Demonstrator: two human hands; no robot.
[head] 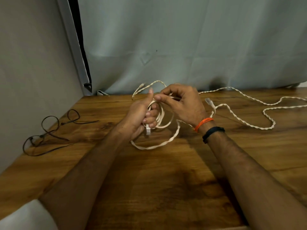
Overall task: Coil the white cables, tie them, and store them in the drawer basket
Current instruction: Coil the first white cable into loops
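The cable (pixel 235 112) is white, thin and twisted along its length, with clear plug ends; one plug (pixel 208 101) lies on the worktop (pixel 166 188) just at 3 o'clock of the right hand. Part of it is wound into several loose loops, the coil (pixel 160 117). The left hand (pixel 141 118) is closed around the coil, thumb raised, with a second plug (pixel 148 130) hanging below its fingers. The right hand (pixel 181 103) pinches a strand at the coil's 12 o'clock side, fingers curled. One slack loop sags onto the worktop at 6 o'clock of the hands. The uncoiled remainder snakes across the worktop toward 3 o'clock. Black ties (pixel 49 130), looped, lie well apart at 9 o'clock.
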